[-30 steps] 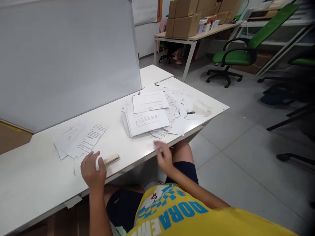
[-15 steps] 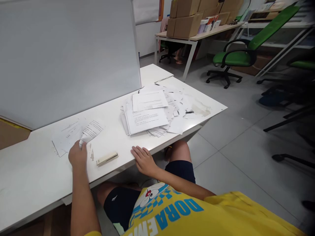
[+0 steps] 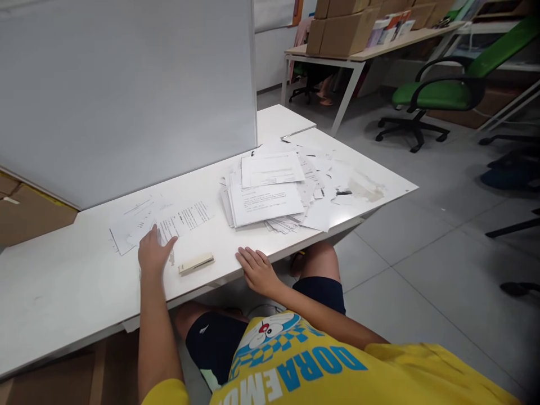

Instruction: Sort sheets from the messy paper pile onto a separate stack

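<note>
on the white desk (image 3: 63, 292), just in front of the grey partition board (image 3: 126, 90), the left hand (image 3: 152, 253) lies flat with fingers spread, pressing on the near edge of a small batch of printed sheets (image 3: 160, 222); it grips nothing, only rests on the paper. these sheets lie fanned out, overlapping one another, near the foot of the partition board. just beside the left hand, on the side away from the board and toward the desk's near edge, lies a cream stapler (image 3: 196, 263), flat and untouched, apart from both hands. the right hand (image 3: 257, 271) rests open, palm down, on the desk's near edge, farther along from the stapler, holding nothing. beyond the right hand, past the end of the partition board, sits a big loose heap of papers (image 3: 274, 191), with two larger printed sheets on top and smaller slips spilling out around them toward the desk's far corner. the heap is well apart from the small batch.
</note>
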A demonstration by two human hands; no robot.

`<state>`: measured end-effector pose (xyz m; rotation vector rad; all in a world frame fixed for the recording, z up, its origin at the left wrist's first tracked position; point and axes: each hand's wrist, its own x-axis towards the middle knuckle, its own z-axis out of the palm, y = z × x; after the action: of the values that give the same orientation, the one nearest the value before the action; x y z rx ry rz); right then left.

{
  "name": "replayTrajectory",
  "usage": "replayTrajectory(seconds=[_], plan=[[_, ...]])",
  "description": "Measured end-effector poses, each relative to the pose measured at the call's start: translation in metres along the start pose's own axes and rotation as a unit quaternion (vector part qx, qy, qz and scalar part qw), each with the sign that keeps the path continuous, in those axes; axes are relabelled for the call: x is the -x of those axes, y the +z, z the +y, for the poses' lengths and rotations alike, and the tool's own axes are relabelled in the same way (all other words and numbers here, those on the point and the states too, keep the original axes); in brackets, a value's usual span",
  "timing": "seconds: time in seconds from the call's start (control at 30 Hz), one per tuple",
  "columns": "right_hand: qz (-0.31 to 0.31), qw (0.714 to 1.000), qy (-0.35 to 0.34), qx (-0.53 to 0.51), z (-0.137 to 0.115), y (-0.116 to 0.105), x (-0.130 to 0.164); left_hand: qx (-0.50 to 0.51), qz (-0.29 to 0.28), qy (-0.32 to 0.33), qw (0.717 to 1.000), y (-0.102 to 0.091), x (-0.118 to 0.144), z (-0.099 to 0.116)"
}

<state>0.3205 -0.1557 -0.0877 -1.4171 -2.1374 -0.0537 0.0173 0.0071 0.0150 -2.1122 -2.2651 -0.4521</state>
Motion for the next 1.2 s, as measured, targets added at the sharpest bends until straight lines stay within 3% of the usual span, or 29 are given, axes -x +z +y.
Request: replayTrajectory(seconds=[0.2, 0.4, 0.57, 0.7, 0.8, 0.9, 1.0, 1.1, 1.2], plan=[[0.018, 1.000, 0.001, 0.013, -0.001, 0.003, 0.001, -0.018, 0.018, 0.006, 1.000, 0.002, 0.005, 0.002], [0.015, 1.000, -0.003, 0.009, 0.000, 0.003, 0.001, -0.034, 0.085, 0.057, 0.994, 0.006, 0.006, 0.000], [-0.006, 1.000, 0.007, 0.007, 0.001, 0.002, -0.001, 0.017, 0.156, 0.030, 0.987, 0.001, 0.005, -0.003], [-0.019, 0.998, 0.028, -0.047, -0.004, -0.014, -0.006, 0.086, 0.241, -0.017, 0.967, -0.012, 0.012, 0.005], [-0.030, 0.984, 0.064, -0.162, -0.009, -0.039, -0.008, 0.124, 0.280, -0.039, 0.951, -0.029, 0.033, 0.027], [-0.047, 0.933, 0.121, -0.336, -0.013, -0.069, -0.006, 0.140, 0.304, -0.015, 0.942, -0.045, 0.070, 0.057], [-0.064, 0.848, 0.132, -0.509, -0.019, -0.090, -0.003, 0.147, 0.302, 0.037, 0.941, -0.050, 0.115, 0.085], [-0.073, 0.748, 0.117, -0.649, -0.027, -0.102, 0.000, 0.157, 0.260, 0.155, 0.940, -0.039, 0.152, 0.108], [-0.108, 0.674, 0.163, -0.712, -0.032, -0.106, 0.007, 0.208, 0.196, 0.302, 0.909, -0.021, 0.176, 0.127]])
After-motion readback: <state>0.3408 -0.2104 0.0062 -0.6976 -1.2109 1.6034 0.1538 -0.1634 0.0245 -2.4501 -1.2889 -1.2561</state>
